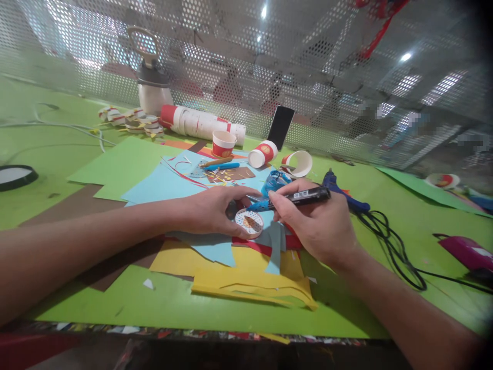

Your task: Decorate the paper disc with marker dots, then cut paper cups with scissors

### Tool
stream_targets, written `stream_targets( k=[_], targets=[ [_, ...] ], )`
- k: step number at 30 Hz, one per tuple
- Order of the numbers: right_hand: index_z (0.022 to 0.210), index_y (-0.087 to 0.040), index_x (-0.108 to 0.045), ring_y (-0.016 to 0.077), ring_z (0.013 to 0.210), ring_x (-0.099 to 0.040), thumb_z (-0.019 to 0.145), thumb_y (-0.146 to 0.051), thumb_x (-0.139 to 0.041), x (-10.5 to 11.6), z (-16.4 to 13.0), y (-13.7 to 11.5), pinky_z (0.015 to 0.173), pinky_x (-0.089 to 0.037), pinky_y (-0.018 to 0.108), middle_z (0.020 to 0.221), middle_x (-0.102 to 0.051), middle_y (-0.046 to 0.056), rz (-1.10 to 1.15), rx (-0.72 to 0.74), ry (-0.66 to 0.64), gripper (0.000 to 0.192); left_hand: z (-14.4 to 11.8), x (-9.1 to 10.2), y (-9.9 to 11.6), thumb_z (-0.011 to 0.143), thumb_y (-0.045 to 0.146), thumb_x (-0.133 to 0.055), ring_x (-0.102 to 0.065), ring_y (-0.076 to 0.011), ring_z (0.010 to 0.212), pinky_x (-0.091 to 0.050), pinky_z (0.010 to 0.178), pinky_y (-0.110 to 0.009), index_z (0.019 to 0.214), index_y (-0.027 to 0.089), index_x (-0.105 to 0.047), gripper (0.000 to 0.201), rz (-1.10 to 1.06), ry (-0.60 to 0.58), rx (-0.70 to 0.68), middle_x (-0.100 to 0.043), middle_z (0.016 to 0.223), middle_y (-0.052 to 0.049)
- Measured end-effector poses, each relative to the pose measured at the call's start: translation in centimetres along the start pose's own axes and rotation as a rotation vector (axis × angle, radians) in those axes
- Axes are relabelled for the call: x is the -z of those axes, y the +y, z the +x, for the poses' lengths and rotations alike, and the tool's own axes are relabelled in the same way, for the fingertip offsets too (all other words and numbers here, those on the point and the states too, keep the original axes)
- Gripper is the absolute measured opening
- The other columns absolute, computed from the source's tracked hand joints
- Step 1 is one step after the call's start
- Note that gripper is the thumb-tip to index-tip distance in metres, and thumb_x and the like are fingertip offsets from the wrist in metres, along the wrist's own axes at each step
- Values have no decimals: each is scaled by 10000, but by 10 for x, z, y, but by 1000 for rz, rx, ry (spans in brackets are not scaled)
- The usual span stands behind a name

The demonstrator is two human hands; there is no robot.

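Green table (173, 303) (perforated metal screen (327, 77))

Green table (46, 128) w/ perforated metal screen (308, 61) behind, ceiling lights (405, 56) glowing thru holes.

Marker (304, 196): smooth black plastic barrel with slight sheen, white printed label. Round disc (249, 222): matt white paper, printed with dots; coloured sheets (246, 277) beneath are matt craft paper, edges roughly cut. Paper cups (223, 143) look lightly glossy; back screen (327, 77) is perforated metal, dull grey.
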State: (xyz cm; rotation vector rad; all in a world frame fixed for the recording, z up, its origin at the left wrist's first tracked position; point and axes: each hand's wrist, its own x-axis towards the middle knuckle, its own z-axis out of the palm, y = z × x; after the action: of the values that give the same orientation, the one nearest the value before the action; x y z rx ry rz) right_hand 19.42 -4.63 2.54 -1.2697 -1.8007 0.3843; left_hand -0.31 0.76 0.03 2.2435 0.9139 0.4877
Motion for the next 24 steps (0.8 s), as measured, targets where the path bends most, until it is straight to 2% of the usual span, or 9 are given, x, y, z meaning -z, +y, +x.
stream_targets(
  k=[11,24],
  targets=[
    [724,-169,-648,151,513,-590,801,-324,-635,-3,1,3,481,-446,276,576,-625,7,-2,-11,-66,174,-1,0,1,691,402,-766,-583,-170,843,-439,719,-260,1385,219,-463,780,-35,-20,-7,-653,1061,-47],
    [730,-181,-652,147,501,-583,792,-334,-650,-5,0,5,478,-455,272,558,-626,3,6,-8,-70,166,-1,0,1,687,374,-775,-590,-182,866,-437,746,-270,1371,200,-479,765,-26,-7,-15,-661,1076,-58]
  ],
)
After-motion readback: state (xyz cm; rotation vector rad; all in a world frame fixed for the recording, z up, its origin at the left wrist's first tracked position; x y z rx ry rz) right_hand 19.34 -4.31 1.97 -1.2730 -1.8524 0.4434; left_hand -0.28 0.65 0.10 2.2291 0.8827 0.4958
